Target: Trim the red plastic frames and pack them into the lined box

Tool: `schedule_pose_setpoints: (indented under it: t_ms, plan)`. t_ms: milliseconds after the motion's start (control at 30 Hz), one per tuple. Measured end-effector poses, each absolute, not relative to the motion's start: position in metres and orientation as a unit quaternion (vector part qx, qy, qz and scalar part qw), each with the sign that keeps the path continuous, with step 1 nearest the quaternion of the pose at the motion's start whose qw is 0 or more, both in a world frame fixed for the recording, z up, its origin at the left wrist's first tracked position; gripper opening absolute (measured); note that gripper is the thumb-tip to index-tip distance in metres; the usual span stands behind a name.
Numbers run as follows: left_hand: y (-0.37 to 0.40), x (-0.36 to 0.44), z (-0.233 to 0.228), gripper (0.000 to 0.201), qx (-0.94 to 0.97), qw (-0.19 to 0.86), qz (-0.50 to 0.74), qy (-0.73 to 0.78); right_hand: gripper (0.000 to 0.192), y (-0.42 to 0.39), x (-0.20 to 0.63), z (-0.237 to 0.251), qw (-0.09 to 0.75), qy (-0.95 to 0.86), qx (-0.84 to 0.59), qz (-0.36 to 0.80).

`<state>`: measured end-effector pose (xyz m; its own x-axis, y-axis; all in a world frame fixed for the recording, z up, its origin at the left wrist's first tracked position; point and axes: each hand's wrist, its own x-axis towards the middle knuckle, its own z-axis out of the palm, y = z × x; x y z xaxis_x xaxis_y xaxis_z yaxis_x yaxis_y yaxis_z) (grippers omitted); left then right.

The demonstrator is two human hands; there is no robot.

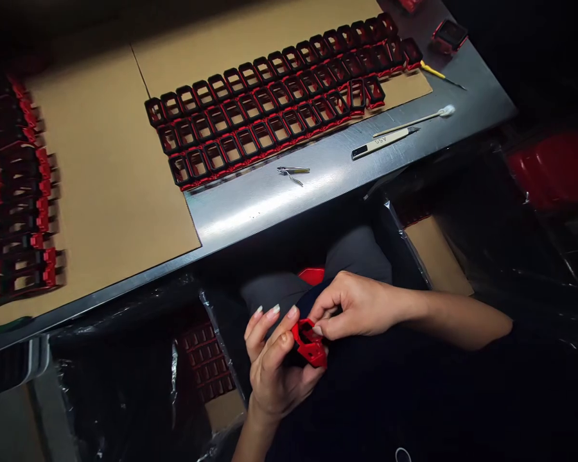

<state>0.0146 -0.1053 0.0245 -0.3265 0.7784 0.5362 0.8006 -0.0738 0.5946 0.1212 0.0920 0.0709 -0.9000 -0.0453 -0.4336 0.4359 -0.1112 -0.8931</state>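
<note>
Above my lap, my left hand (279,372) is closed around a small red plastic frame (311,350), which it holds tilted with its opening up. Some of the left fingertips stick out past the piece. My right hand (354,308) reaches in from the right, its thumb and index finger pinched at the frame's upper edge beside the opening. Whether a smaller item sits between those right fingertips is hidden. On the table lie several similar red and black frames (238,144) in long rows.
Near the metal table's edge (250,215) lie small metal nippers (293,172), a pale knife-like tool (385,142), a cotton-tipped stick (409,123) and a yellow-handled pick (433,69). Cardboard (101,173) covers part of the table. More frames (22,218) stand at left; plastic-lined boxes (221,410) flank my legs.
</note>
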Motion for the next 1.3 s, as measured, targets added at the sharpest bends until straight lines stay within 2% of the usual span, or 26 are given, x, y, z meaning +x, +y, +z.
schedule_pose_setpoints:
  t_ms: [200,300,400,600,767,900,1000,1133,1300]
  plan:
    - [-0.103,0.020,0.018,0.086,-0.531,-0.064,-0.507,-0.676,0.031,0.101,0.128,0.061,0.160,0.574,0.135,-0.792]
    - [-0.100,0.022,0.012,0.091,-0.504,-0.112,-0.545,-0.661,0.025,0.094,0.129,0.057,0.176,0.571,0.135,-0.790]
    - [-0.097,0.024,0.008,0.085,-0.481,-0.147,-0.586,-0.635,0.018,0.085,0.129,0.051,0.172,0.513,0.147,-0.828]
    - [-0.096,0.030,0.009,0.070,-0.374,-0.221,-0.664,-0.608,0.033,0.077,0.133,0.039,0.183,0.429,0.187,-0.864]
    - [-0.096,0.038,0.007,0.064,-0.294,-0.307,-0.699,-0.576,0.049,0.077,0.135,0.038,0.192,0.383,0.153,-0.890]
    - [-0.098,0.038,0.002,0.074,-0.265,-0.360,-0.712,-0.541,0.049,0.072,0.134,0.039,0.170,0.410,0.175,-0.879]
    - [-0.101,0.037,0.000,0.087,-0.278,-0.373,-0.705,-0.535,0.044,0.068,0.133,0.040,0.158,0.437,0.203,-0.862]
    - [-0.103,0.036,0.000,0.079,-0.293,-0.367,-0.703,-0.535,0.043,0.068,0.133,0.040,0.148,0.467,0.203,-0.848]
    - [-0.102,0.033,0.002,0.078,-0.291,-0.367,-0.690,-0.551,0.049,0.070,0.135,0.040,0.152,0.470,0.203,-0.845]
